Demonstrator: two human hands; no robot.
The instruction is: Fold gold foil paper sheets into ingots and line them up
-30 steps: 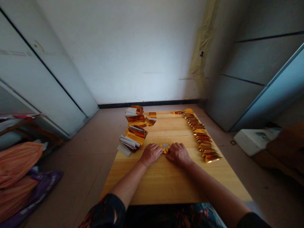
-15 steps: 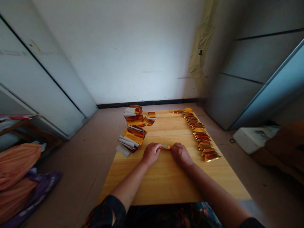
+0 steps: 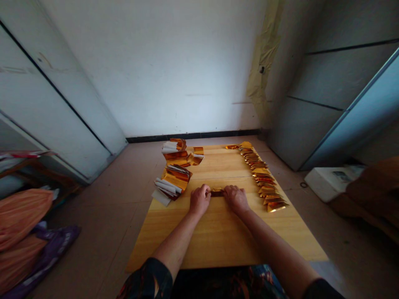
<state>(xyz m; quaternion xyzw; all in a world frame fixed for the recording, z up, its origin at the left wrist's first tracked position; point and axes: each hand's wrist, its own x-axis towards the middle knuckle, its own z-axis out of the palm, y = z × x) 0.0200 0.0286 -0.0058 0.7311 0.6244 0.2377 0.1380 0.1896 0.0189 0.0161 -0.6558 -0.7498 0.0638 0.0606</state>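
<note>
My left hand (image 3: pixel 199 200) and right hand (image 3: pixel 236 198) pinch opposite ends of the folded gold foil strip (image 3: pixel 217 192), which lies crosswise between them.

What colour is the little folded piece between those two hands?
The folded foil piece is shiny golden-orange, as the head view shows.

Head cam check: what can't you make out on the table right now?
Head view, the gold foil piece: its ends are hidden by the fingers of the left hand and right hand, so its fold is unclear.
Head view, the row of folded gold foil pieces: they overlap and are too small to count.
Head view, the stacked white paper and gold foil: layers too small to count.
</note>
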